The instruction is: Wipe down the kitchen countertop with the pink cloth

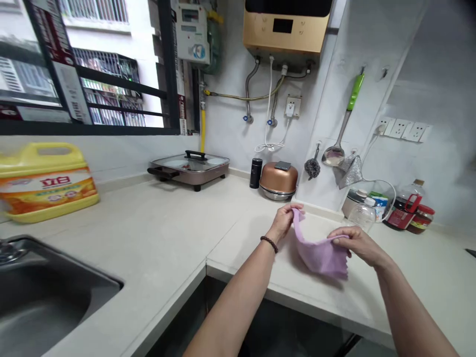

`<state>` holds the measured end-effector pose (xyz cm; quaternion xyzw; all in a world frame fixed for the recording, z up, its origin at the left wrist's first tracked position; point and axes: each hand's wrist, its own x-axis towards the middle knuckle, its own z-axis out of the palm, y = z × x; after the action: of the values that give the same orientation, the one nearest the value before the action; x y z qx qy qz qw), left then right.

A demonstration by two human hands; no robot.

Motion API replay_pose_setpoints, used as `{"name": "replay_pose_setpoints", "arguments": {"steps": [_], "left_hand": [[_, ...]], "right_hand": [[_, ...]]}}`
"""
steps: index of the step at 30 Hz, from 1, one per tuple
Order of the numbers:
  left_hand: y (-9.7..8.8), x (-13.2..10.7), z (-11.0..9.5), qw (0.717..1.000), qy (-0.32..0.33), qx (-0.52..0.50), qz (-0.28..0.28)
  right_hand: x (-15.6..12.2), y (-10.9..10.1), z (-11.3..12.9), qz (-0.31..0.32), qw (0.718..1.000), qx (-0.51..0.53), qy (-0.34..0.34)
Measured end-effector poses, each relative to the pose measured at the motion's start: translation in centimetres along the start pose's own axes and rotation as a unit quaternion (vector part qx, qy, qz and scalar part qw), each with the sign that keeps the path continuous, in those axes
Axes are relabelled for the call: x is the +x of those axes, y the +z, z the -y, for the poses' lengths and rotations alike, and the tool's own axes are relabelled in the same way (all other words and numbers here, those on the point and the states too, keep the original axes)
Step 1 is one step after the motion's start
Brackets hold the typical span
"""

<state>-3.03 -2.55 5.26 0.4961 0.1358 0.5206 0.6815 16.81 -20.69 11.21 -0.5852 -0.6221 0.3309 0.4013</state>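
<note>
Cloth [323,255], purple, is stretched between our hands: left hand [285,220] pinches one corner, right hand [355,244] pinches the other. It sags just above the bench [156,223]. A clear bottle [361,214] stands just beyond the right hand.

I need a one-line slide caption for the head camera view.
Left hand and right hand hold a purple cloth over the kitchen counter.

lilac cloth [323,255] | yellow jug [44,181], orange label, 9 o'clock | copper cooker [278,179], 12 o'clock | green-handled ladle [344,124], 1 o'clock
</note>
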Motion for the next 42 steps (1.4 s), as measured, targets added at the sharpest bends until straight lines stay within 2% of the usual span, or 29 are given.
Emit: {"name": "replay_pose_setpoints", "arguments": {"steps": [2,5,8,11,15,17,18,20,22,24,26,28,30,33,35,37,38,40,42], "left_hand": [[0.6,-0.5,0.4,0.994,-0.055,-0.018,0.089],[1.1,-1.1,1.2,0.985,-0.076,-0.003,0.153],[1.1,-1.0,1.8,0.986,-0.084,0.006,0.143],[0.8,-0.4,1.8,0.991,-0.089,0.016,0.101],[0.2,0.5,1.4,0.997,-0.065,-0.005,0.045],[-0.1,0.6,1.2,0.997,-0.053,0.019,0.059],[-0.2,0.6,1.2,0.995,-0.046,0.062,0.066],[-0.2,0.5,1.1,0.981,-0.008,0.19,0.048],[0.0,0.4,1.0,0.953,0.076,0.294,-0.011],[0.3,0.3,0.8,0.925,0.186,0.326,-0.051],[0.5,0.1,0.5,0.911,0.244,0.331,-0.036],[0.3,-0.2,0.3,0.912,0.196,0.357,0.04],[0.0,-0.6,0.4,0.903,0.079,0.389,0.164],[-0.4,-1.2,0.6,0.848,-0.068,0.408,0.331],[-0.4,-1.3,0.7,0.824,-0.118,0.405,0.377],[-0.2,-1.2,0.8,0.827,-0.14,0.398,0.371],[-0.1,-1.1,0.9,0.839,-0.135,0.402,0.342],[-0.1,-0.8,1.0,0.859,-0.106,0.434,0.251],[-0.3,-0.6,1.2,0.854,-0.091,0.486,0.162]], "right_hand": [[1.5,1.3,0.3,-0.026,0.999,0.003,-0.044],[4.2,3.2,0.2,-0.049,0.993,0.03,-0.107],[6.1,4.6,-0.3,-0.045,0.994,0.047,-0.084],[7.2,5.1,-1.1,-0.063,0.995,0.052,-0.048],[8.6,4.1,-2.0,-0.171,0.98,0.091,-0.042],[9.3,3.2,-2.3,-0.213,0.969,0.116,-0.04],[9.7,2.7,-2.3,-0.225,0.966,0.124,-0.039],[10.1,1.8,-2.1,-0.241,0.96,0.136,-0.049],[10.1,1.1,-1.8,-0.26,0.951,0.138,-0.093],[9.6,0.7,-1.8,-0.275,0.939,0.124,-0.162],[8.5,0.5,-2.3,-0.27,0.936,0.098,-0.204],[6.8,0.3,-3.6,-0.239,0.95,0.071,-0.186],[4.8,0.0,-5.3,-0.193,0.972,0.044,-0.127],[1.8,-0.4,-7.6,-0.113,0.993,0.015,-0.035],[0.6,-0.5,-8.4,-0.068,0.998,0.006,0.008],[0.6,-0.5,-8.8,-0.053,0.998,0.005,0.034],[1.0,-0.4,-8.9,-0.062,0.997,0.009,0.043],[2.3,0.0,-9.2,-0.11,0.992,0.024,0.048],[3.9,0.5,-9.9,-0.175,0.983,0.047,0.036]]}}
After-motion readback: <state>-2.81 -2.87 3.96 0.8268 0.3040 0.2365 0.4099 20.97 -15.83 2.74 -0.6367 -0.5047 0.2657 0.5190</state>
